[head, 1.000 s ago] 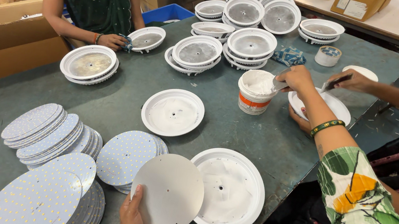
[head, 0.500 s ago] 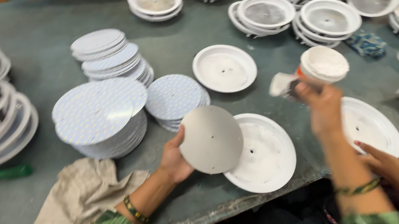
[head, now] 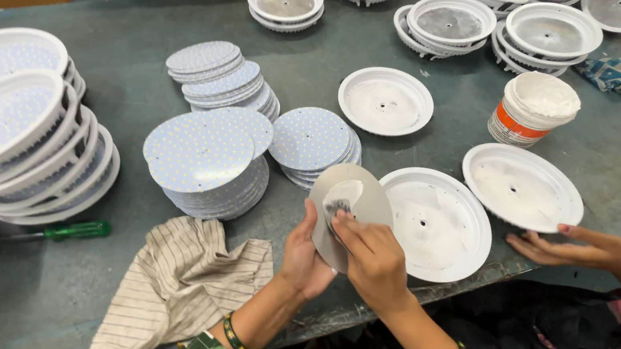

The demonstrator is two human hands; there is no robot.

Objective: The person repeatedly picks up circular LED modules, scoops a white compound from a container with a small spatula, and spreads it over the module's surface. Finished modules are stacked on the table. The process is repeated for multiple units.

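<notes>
The left hand [head: 307, 259] holds a round grey disc [head: 346, 208] by its lower edge, tilted up toward the camera, at the near edge of the surface [head: 137, 85]. Its grip is closed on the disc rim, thumb in front. The right hand [head: 371, 260] presses its fingertips [head: 342, 221] onto the disc face, where a patch of white paste [head: 341, 197] is being spread; this hand holds nothing.

Hazards from this position:

1. Disc slip. The disc is supported at one edge only. Fingertip pressure near its centre could lever it out of the left-hand grip, dropping it off the near edge.
2. Uneven paste. The paste covers only a small patch; a thin or patchy layer is likely if spreading stops short of the rim.
3. Contamination. At 9 o'clock of the disc, just beside it, lie stacks of dotted white boards [head: 204, 155]. Paste on the fingers could transfer to them.
4. Collision. At 3 o'clock, the white round housing [head: 437, 225] almost touches the disc, and another person's hand [head: 583, 249] hovers beyond it; a sudden reach could knock the disc.

The striped cloth [head: 182, 278] lies at 8 o'clock, near the left forearm.
</notes>
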